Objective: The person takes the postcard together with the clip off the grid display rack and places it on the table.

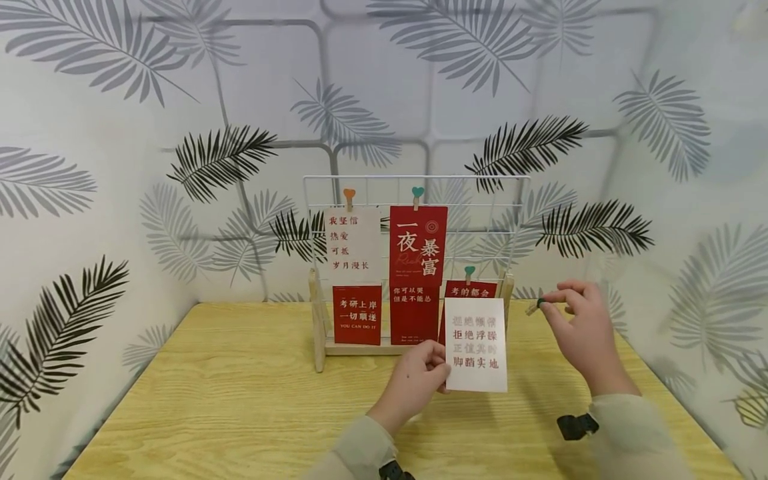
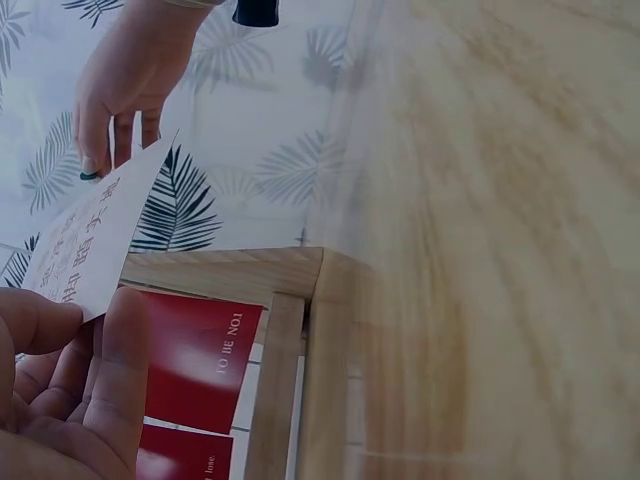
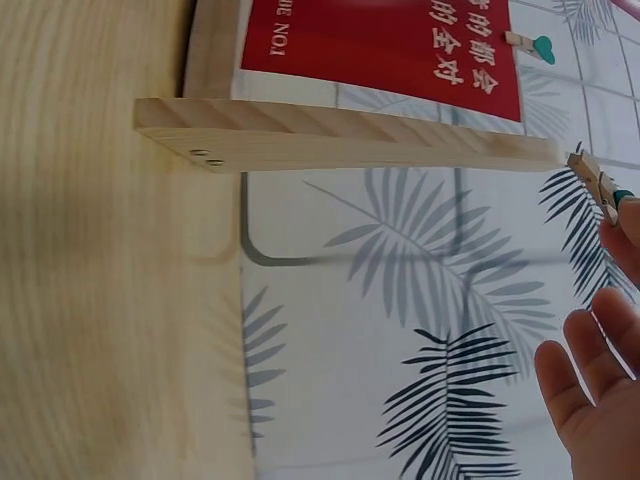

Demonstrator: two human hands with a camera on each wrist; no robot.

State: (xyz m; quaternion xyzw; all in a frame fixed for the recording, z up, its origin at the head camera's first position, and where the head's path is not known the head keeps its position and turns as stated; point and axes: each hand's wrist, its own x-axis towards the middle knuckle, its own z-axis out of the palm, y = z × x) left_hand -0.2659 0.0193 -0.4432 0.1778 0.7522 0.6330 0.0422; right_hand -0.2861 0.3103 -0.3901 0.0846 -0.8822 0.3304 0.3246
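My left hand (image 1: 414, 377) pinches a white card (image 1: 476, 343) with red printing by its lower left edge. The card is upright in front of the rack's lower right part and overlaps a red card (image 1: 471, 289) hanging there. Out to the right of the rack, my right hand (image 1: 585, 333) pinches a small wooden clothespin (image 1: 532, 309) with a dark green top between thumb and fingertips. In the right wrist view the clothespin (image 3: 596, 188) appears near the end of the rack's wooden upright (image 3: 350, 140), and the other fingers are spread loosely.
A white wire grid rack (image 1: 366, 178) on a wooden stand (image 1: 319, 323) stands on the wood-grain table (image 1: 240, 380). On it hang a white card (image 1: 353, 247) and several red cards (image 1: 357, 327). Heart-topped clothespins, orange (image 1: 350, 197) and teal (image 1: 418, 195), grip upper cards. A leaf-patterned wall covering rises behind.
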